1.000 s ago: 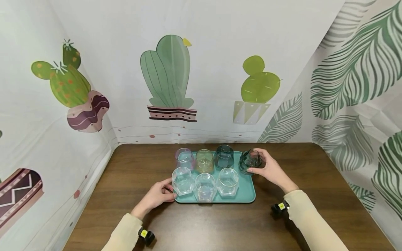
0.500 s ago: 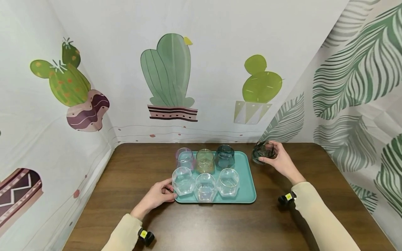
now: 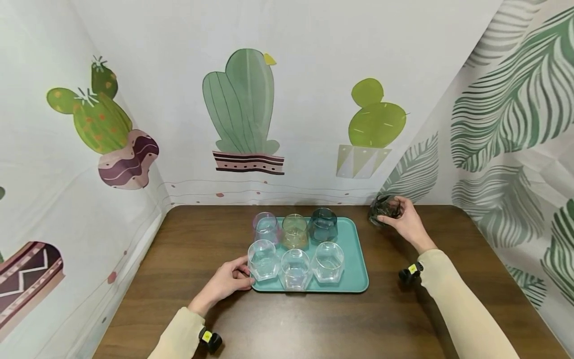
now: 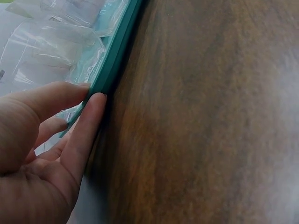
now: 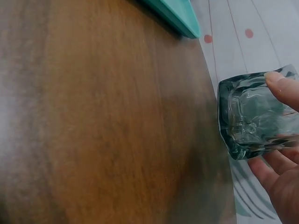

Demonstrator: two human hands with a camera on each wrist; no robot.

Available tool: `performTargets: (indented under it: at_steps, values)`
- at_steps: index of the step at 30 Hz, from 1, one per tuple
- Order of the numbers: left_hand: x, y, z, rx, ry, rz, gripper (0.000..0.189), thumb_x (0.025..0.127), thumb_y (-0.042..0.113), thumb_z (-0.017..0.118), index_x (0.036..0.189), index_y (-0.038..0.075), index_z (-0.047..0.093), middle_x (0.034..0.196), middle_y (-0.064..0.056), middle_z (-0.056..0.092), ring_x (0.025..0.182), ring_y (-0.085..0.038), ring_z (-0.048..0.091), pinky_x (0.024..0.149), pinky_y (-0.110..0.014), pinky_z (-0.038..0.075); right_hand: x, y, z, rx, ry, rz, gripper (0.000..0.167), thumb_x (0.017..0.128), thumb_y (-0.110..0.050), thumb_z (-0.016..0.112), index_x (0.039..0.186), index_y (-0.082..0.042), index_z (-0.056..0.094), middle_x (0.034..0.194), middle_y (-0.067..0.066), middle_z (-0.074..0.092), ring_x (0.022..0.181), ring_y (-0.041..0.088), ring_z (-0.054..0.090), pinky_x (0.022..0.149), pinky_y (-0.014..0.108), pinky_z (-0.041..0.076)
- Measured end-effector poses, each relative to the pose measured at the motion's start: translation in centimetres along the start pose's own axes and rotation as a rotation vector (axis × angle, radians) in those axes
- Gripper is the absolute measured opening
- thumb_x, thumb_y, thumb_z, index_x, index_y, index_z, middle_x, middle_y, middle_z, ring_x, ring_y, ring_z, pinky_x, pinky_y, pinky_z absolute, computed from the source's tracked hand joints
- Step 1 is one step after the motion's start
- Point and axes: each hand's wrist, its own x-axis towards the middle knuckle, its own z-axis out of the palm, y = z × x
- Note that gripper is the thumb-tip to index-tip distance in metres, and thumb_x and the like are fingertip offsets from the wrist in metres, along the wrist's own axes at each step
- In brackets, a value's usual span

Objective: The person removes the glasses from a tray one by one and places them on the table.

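Note:
My right hand [image 3: 410,227] holds a dark smoky drinking glass [image 3: 383,212] by its sides, right of the tray near the table's back edge. In the right wrist view the thumb lies along the dark glass [image 5: 254,116], fingers on its other side; whether its base touches the table I cannot tell. My left hand [image 3: 230,279] pinches the front left corner of a teal tray [image 3: 357,267], the tray edge [image 4: 110,67] between thumb and fingers. Along the tray's back stand a pinkish glass [image 3: 265,229], an amber glass [image 3: 294,232] and a dark blue glass [image 3: 323,227].
In the tray's front row stand three clear glasses, a left one [image 3: 262,262], a middle one [image 3: 296,273] and a right one [image 3: 329,263]. The brown wooden table [image 3: 291,324] meets a cactus-printed cloth wall [image 3: 314,99] at the back.
My right hand has carried the dark smoky glass off the tray's right side, rightward and back toward the wall. The left hand stays at the tray corner.

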Motion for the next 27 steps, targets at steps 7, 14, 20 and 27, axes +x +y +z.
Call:
performTargets:
  at_steps: [7, 14, 20, 27]
  values:
    - [0.1, -0.2, 0.1, 0.004, 0.009, 0.005, 0.073, 0.089, -0.003, 0.076, 0.151, -0.016, 0.039, 0.105, -0.016, 0.06, 0.08, -0.011, 0.066, 0.074, -0.024, 0.064, 0.7, 0.3, 0.3, -0.001, 0.004, 0.01, 0.095, 0.093, -0.022, 0.081, 0.157, 0.011, 0.019, 0.15, 0.035, 0.042, 0.142, 0.051, 0.038, 0.115, 0.063, 0.037]
    - [0.0, -0.4, 0.1, 0.015, 0.013, 0.006, 0.074, 0.089, -0.002, 0.076, 0.151, -0.015, 0.039, 0.105, -0.016, 0.061, 0.079, -0.009, 0.066, 0.074, -0.023, 0.063, 0.8, 0.5, 0.6, -0.004, 0.0, 0.029, 0.095, 0.093, -0.023, 0.081, 0.157, 0.01, 0.019, 0.15, 0.036, 0.041, 0.141, 0.051, 0.038, 0.115, 0.064, 0.037]
    - [0.0, -0.3, 0.1, 0.005, 0.012, 0.006, 0.074, 0.089, -0.002, 0.076, 0.151, -0.015, 0.039, 0.105, -0.015, 0.061, 0.08, -0.01, 0.066, 0.074, -0.024, 0.064, 1.0, 0.5, 0.8, -0.001, 0.002, 0.038, 0.096, 0.093, -0.023, 0.081, 0.157, 0.01, 0.018, 0.151, 0.035, 0.041, 0.142, 0.052, 0.038, 0.115, 0.064, 0.037]
    - [-0.1, -0.1, 0.0, 0.007, 0.016, 0.001, 0.074, 0.089, -0.003, 0.077, 0.151, -0.015, 0.039, 0.105, -0.015, 0.061, 0.081, -0.012, 0.067, 0.073, -0.023, 0.063, 1.2, 0.6, 1.1, 0.007, -0.005, 0.037, 0.096, 0.093, -0.023, 0.081, 0.158, 0.009, 0.017, 0.152, 0.035, 0.04, 0.142, 0.051, 0.038, 0.116, 0.063, 0.037]
